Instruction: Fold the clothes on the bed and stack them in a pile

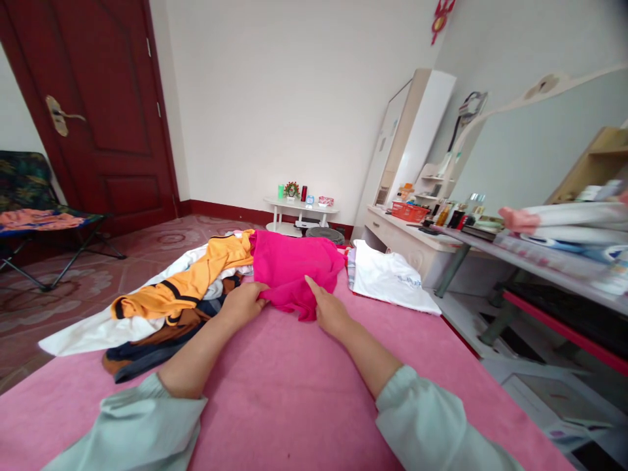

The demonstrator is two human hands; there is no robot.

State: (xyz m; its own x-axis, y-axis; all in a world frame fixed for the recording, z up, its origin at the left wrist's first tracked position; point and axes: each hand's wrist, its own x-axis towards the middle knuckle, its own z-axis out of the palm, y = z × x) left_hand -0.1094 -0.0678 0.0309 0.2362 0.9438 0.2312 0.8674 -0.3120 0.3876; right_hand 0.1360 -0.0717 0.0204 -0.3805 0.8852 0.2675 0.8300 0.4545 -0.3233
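Observation:
A bright magenta garment [299, 258] lies across the far half of the pink-covered surface, its near edge bunched into folds. My left hand [245, 304] is closed on the near left corner of this garment, the cloth pinched at the fingertips. At the near right edge, my right hand [328, 311] grips the same cloth, one finger stretched along it and the other fingers partly hidden. Left of the garment is a loose heap with a yellow-orange garment [186, 281] with dark bands on top. To the right lies a flat white shirt [387, 278] with blue lettering.
The pink cover [284, 392] spreads under both forearms. A dresser [417, 239] with bottles and a red basket [409, 212] stands at the right, near a cluttered grey table [520, 261]. A folding chair [39, 216] is at the left; a small white table [301, 205] stands beyond.

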